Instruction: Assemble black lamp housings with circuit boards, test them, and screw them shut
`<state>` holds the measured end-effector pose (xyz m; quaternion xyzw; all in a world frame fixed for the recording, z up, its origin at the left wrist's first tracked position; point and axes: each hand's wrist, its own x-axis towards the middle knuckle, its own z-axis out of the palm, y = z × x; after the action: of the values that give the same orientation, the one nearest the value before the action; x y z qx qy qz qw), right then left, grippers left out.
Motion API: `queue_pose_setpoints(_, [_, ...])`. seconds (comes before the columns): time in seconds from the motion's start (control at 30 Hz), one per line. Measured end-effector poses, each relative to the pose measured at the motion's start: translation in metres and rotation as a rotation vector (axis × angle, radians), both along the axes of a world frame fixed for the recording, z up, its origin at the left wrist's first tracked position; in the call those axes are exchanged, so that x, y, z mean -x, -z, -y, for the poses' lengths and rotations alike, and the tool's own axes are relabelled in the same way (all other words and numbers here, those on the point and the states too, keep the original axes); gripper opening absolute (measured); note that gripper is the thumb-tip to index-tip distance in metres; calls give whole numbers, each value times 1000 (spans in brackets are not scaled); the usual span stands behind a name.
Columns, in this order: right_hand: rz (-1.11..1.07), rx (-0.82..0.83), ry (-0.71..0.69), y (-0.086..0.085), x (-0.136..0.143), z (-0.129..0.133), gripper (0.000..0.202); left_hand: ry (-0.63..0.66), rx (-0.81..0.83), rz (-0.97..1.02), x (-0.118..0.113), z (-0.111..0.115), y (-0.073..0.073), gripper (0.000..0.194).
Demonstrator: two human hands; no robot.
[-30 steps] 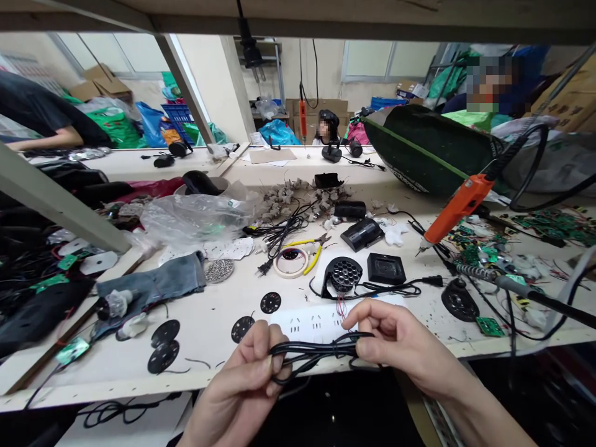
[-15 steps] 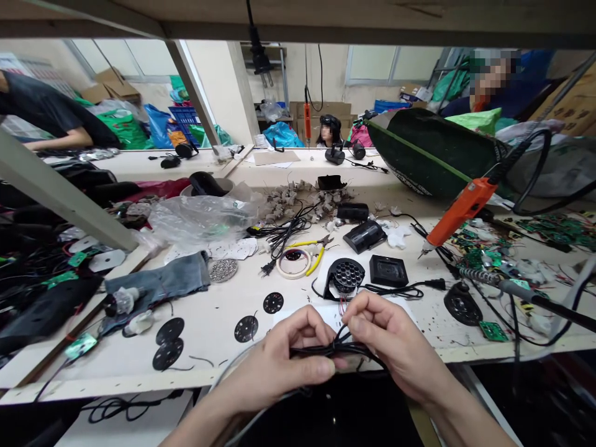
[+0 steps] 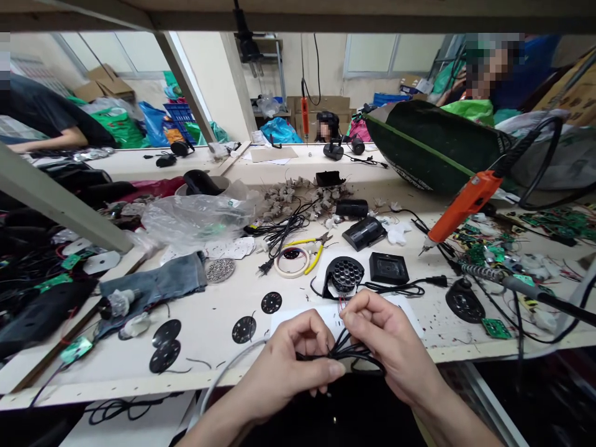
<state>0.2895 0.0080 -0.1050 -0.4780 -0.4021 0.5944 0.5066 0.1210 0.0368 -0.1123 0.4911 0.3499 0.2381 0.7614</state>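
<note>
Black cable bundle: blk insulated cord (image 3: 356,354), looped, held over worktop (image 3: 209,316) nr. edge, just in front of white sheet (image 3: 412,313).
L hand (image 3: 293,357): closed on bundle's L part, thumb along near side.
R hand (image 3: 391,335): narrow pinch, fingertips together on raised strands; lower loops by palm.
Wt./feel: prob. light; bendy but springy, loops apt to fan out if let go.
Surface: prob. smooth jacket, mod. grip; not fragile, though sharp kinks best avoided.
Best hold: gathered middle, w/ 2nd pinch on loops nr. R end; avoid tugging one strand.
Hidden: cord ends & L part of loops, behind fingers; tie or mere wrap at middle, can't tell.
Red wires (image 3: 341,303): lower run lost behind R hand; link to bundle unclear.
Grey cable (image 3: 215,383): passes behind L forearm; far end n/v.
Soldering iron (image 3: 535,295): handle cut off at R edge of view.
</note>
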Motion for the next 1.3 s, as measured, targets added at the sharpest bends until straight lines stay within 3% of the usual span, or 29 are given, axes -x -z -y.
queue_pose_setpoints(0.2, [35,-8,21,5,-6,-4,37,-129,4,-26,-6,5,-1,30])
queue_pose_setpoints(0.33, [216,-111,67,8,-19,-6,30,-106,89,68,-1,5,-3,25])
queue_pose_setpoints(0.4, [444,-235,94,8,-27,-6,24,-97,180,118,0,3,-4,21])
queue_pose_setpoints(0.5, [827,-549,239,5,-37,1,13,-121,277,119,-2,1,-5,16])
queue_pose_setpoints(0.6, [1059,-849,331,-1,-44,16,22,-141,289,94,-9,0,-4,18])
queue_pose_setpoints(0.7, [1166,-1040,142,-4,-46,30,38,-161,277,78,-16,1,-5,22])
queue_pose_setpoints(0.8, [1218,-1168,-43,-2,-46,34,37,-159,244,37,-23,4,-7,23])
queue_pose_setpoints(0.9, [1222,-1173,-97,3,-47,29,33,-174,185,10,-30,7,-12,21])
queue_pose_setpoints(1.03, [1153,-1091,-65,7,-48,25,29,-221,149,4,-37,11,-15,25])
queue_pose_setpoints(1.3, [1125,-1013,3,11,-42,32,17,-221,-52,-85,-42,12,-3,17])
